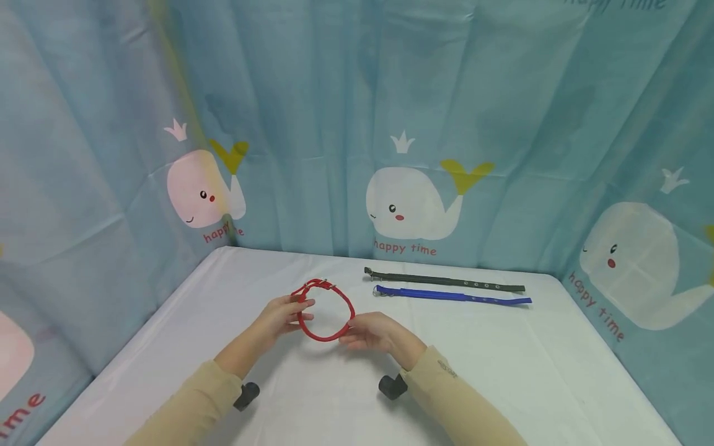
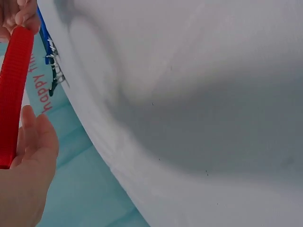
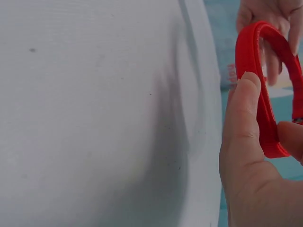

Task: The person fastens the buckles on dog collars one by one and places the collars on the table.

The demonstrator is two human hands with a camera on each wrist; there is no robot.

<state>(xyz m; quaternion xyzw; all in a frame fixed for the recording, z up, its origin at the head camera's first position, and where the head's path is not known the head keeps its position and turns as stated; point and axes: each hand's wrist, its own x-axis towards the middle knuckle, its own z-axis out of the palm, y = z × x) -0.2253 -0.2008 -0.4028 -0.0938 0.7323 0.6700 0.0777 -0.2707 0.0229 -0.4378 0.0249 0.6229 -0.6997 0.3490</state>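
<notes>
A red pet collar, fastened into a round loop, is held up above the white table. Its metal buckle sits at the top of the loop in the head view. My left hand grips the left side of the loop, thumb and fingers around the strap. On the opposite side, my right hand pinches the band between thumb and fingers. The right wrist view shows the red collar between both hands. In the left wrist view only part of the collar is visible.
Two straightened collars, one dark green and one blue, lie side by side at the back right of the white table. A blue curtain with whale prints hangs around the table.
</notes>
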